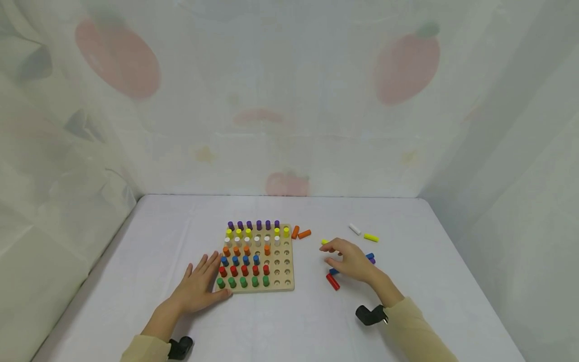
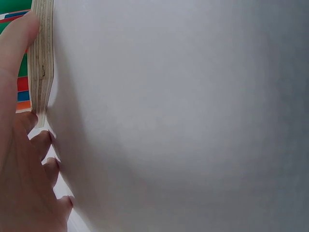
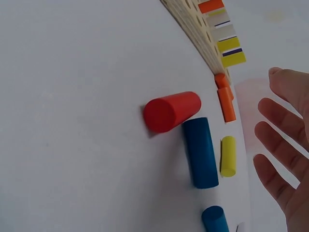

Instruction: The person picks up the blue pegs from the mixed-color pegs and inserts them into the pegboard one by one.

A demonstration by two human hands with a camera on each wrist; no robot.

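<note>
A wooden pegboard (image 1: 282,287) stands left of the table's middle, with rows of purple, yellow, white, orange, blue, red and green pegs. At its lower left corner rests my left hand (image 1: 195,290), fingers extended along the left side and thumb at the front edge. In the left wrist view the thumb touches the board's layered edge (image 2: 41,53). My right hand (image 1: 350,260) hovers over loose pegs with fingers spread and holds nothing. Below it lie a red peg (image 3: 171,112) and a blue peg (image 3: 201,152); a yellow peg (image 3: 228,156) is near its fingertips in the head view.
Two orange pegs (image 1: 304,234) lie just right of the board. Farther back are a white peg (image 1: 355,229) and another yellow peg (image 1: 371,238). A purple peg (image 1: 372,261) shows partly beside the right hand. Empty holes run down the board's right side.
</note>
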